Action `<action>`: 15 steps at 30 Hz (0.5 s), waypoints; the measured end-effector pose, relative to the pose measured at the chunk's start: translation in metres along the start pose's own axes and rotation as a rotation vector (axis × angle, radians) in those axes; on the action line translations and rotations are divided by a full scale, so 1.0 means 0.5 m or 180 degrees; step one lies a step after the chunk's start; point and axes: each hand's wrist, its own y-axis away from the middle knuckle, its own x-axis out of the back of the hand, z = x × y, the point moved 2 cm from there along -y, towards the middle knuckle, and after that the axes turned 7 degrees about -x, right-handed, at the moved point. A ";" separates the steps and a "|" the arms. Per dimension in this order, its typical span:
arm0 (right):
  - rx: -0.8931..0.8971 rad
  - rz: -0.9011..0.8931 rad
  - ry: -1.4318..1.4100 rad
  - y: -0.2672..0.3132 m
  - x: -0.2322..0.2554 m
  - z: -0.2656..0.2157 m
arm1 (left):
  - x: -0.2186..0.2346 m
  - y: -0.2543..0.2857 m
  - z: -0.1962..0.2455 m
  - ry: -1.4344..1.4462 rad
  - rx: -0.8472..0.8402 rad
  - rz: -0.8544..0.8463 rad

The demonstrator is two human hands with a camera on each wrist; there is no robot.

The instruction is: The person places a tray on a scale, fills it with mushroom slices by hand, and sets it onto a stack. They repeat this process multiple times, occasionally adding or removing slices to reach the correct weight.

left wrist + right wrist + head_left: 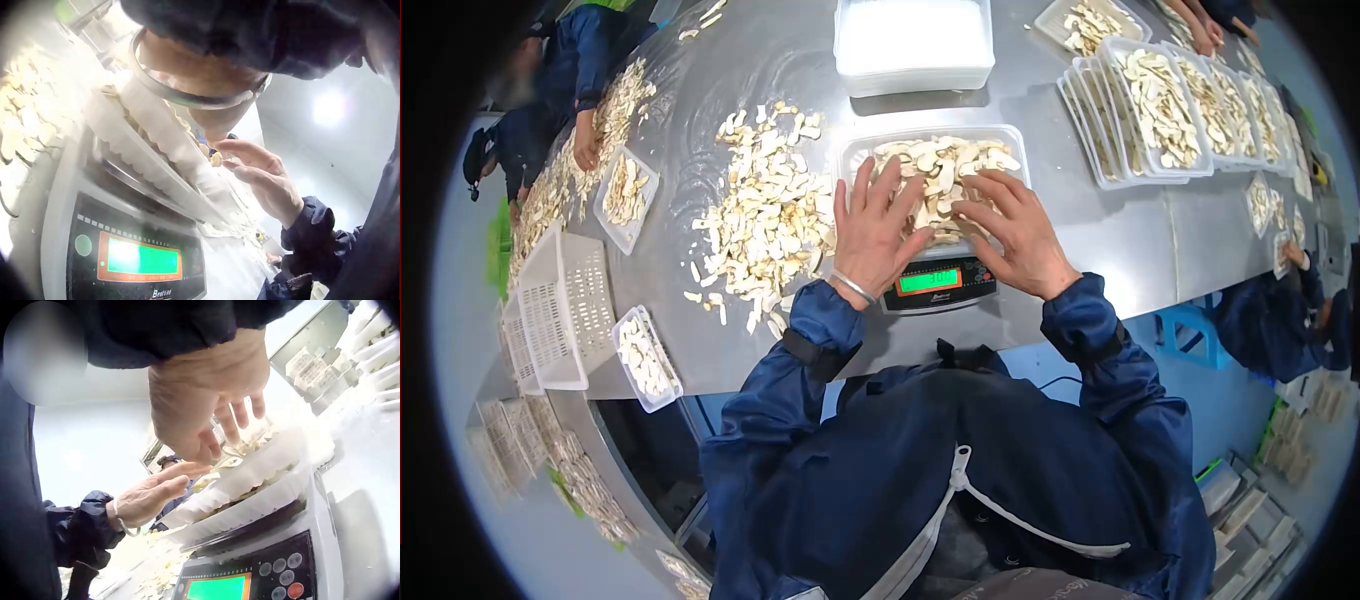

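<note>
Pale, cut slices [945,165] fill a translucent plastic tray [1025,150] directly beneath and between the two grips, both bare hands. The left grip [875,235] is open, its fingers extended and spread over the tray's near-left part; the right grip [1020,235] is open too, its fingers loosely bent over the right part. Neither has closed around anything, and whether the fingertips press on the slices or hover just above them, I cannot tell. A metallic bracelet [853,287] circles the wrist behind the left grip.

Under the tray sits a scale [940,300], its green display [930,280] lit below and between the grips, toward the body. The wrist views show a second tray wall [134,150] under the upper one, with slices between them.

To the left of the left grip, a loose heap [765,185] of similar slices spreads over the metal surface [1125,240]; farther left stands a perforated basket [585,300]. Beyond both grips is a white stack of containers [915,50]. Well to the right of the right grip, filled trays [1155,110] lean in a row. Another person's hand [586,140] reaches into slices at far left.
</note>
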 end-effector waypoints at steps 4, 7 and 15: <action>0.0156 0.0003 -0.0090 0.006 0.008 0.020 | -0.016 -0.018 0.006 -0.0077 -0.0145 -0.0148; -0.0057 0.0213 -0.0205 0.013 0.022 0.048 | -0.008 -0.003 -0.002 -0.0058 -0.0180 -0.0060; -0.1849 0.1072 -0.1115 0.057 0.025 0.160 | 0.012 0.011 -0.026 0.0173 0.0099 0.0613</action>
